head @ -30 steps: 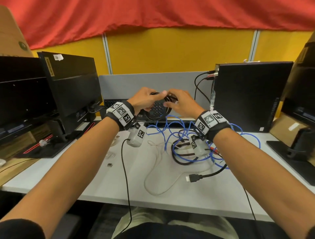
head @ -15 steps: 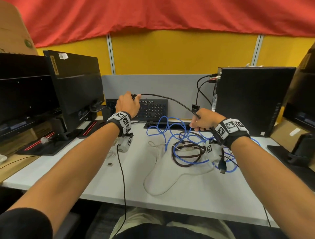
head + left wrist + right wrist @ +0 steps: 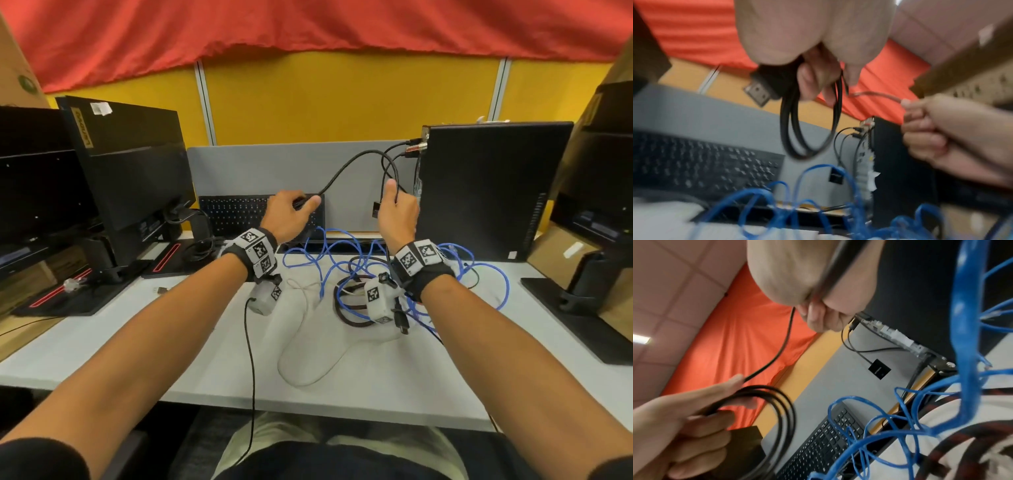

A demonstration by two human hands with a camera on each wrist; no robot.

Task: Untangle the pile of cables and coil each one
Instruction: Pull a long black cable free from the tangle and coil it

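Observation:
A black cable (image 3: 343,170) arcs in the air between my two hands above the back of the desk. My left hand (image 3: 301,205) grips a small coil of its loops (image 3: 812,129) together with the flat plug (image 3: 760,92). My right hand (image 3: 394,195) is raised beside the tower and pinches the same cable (image 3: 785,337) further along; its other plug (image 3: 401,320) hangs below my right wrist. On the desk under my hands lies the pile: a tangled blue cable (image 3: 329,270), a dark brown coil (image 3: 352,320) and a thin white cable (image 3: 301,363).
Two monitors (image 3: 130,164) stand at the left, a keyboard (image 3: 236,214) leans on the grey partition, and a black PC tower (image 3: 493,188) with plugged cables stands at the right. A monitor base (image 3: 582,308) sits far right. A small connector (image 3: 161,290) lies left of the pile.
After drawing apart along the black cable, my right hand has lifted from the pile toward the left hand, throwing the cable into a high arc. The left hand has shifted slightly right.

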